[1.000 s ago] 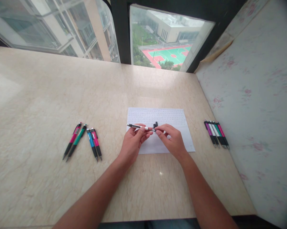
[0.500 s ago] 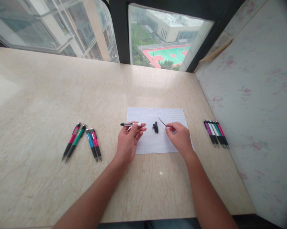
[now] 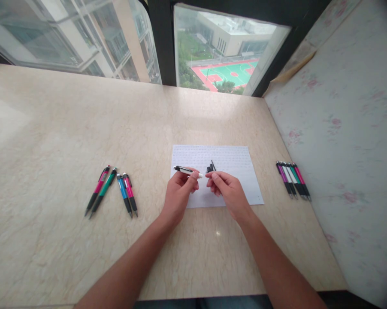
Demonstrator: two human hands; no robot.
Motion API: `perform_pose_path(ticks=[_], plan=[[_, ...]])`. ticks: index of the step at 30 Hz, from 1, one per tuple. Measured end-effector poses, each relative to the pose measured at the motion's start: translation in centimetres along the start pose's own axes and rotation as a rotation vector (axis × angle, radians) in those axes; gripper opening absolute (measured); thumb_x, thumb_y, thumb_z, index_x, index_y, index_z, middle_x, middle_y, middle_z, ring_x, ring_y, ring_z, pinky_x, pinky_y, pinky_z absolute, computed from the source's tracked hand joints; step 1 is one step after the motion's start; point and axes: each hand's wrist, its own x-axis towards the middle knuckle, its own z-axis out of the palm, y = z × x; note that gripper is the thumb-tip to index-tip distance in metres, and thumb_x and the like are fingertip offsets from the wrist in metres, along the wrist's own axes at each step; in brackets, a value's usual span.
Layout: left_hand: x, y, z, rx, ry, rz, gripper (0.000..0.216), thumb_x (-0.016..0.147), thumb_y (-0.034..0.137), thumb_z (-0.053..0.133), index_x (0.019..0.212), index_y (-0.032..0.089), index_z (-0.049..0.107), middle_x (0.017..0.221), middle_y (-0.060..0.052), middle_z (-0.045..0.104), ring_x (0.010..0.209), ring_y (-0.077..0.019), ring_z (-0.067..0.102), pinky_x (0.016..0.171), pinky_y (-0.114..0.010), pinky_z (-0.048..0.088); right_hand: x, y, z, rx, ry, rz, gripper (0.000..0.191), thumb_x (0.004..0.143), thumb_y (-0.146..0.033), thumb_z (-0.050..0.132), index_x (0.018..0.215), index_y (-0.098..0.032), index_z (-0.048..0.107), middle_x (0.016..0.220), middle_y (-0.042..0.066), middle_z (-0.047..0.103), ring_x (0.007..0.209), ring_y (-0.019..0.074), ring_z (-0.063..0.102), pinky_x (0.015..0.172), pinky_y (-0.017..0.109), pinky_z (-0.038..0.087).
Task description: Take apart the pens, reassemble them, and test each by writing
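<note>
My left hand [image 3: 182, 191] pinches a white pen barrel [image 3: 191, 172] with a black clip section; its white end points right. Close to that end are the closed fingertips of my right hand [image 3: 227, 189], a small gap apart. A thin black pen refill [image 3: 213, 165] sticks up from behind my right fingers, which are shut on it. Black pen parts [image 3: 209, 169] lie on the paper just beyond, partly hidden by my right hand. Both hands are over a sheet of lined paper [image 3: 235, 161].
Two pairs of assembled pens, a green pen [image 3: 103, 192] among them, lie on the left of the stone-look countertop [image 3: 68, 124]. Several more pens [image 3: 292, 180] are in a row at the right, beside the papered wall [image 3: 351, 150]. Windows [image 3: 225, 51] close off the far side.
My hands have come together. The right hand moved left with the refill, now more upright, and the left hand moved slightly right with the barrel, whose white end tilts down.
</note>
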Motion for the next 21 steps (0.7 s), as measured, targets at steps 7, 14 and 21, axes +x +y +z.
perform_pose_path(ticks=[7, 14, 21], plan=[[-0.8, 0.8, 0.7, 0.146, -0.005, 0.090, 0.015, 0.075, 0.030, 0.076, 0.082, 0.018, 0.070, 0.071, -0.003, 0.068, 0.065, -0.0143, 0.060, 0.065, -0.026, 0.044, -0.4, 0.5, 1.8, 0.312, -0.062, 0.173, 0.033, 0.085, -0.047, 0.061, 0.094, -0.016, 0.070, 0.081, 0.007, 0.066, 0.066, 0.0125, 0.056, 0.054, 0.023, 0.045], [-0.4, 0.6, 0.3, 0.133, 0.038, 0.055, 0.021, 0.074, 0.034, 0.076, 0.085, 0.018, 0.071, 0.072, -0.002, 0.065, 0.061, -0.0115, 0.054, 0.061, -0.025, 0.043, 0.1, 0.5, 0.5, 0.204, -0.022, 0.095, 0.029, 0.082, -0.043, 0.065, 0.095, -0.018, 0.071, 0.082, 0.006, 0.068, 0.067, 0.0129, 0.058, 0.057, 0.026, 0.047], [0.1, 0.0, -0.1, 0.000, 0.045, -0.003, 0.026, 0.076, 0.039, 0.074, 0.089, 0.017, 0.069, 0.072, 0.000, 0.060, 0.061, -0.0097, 0.048, 0.059, -0.024, 0.039, 1.6, 0.9, -3.3, -0.607, 0.325, -0.333, 0.022, 0.088, -0.033, 0.057, 0.090, -0.020, 0.075, 0.083, 0.006, 0.065, 0.070, 0.0165, 0.057, 0.066, 0.032, 0.048]])
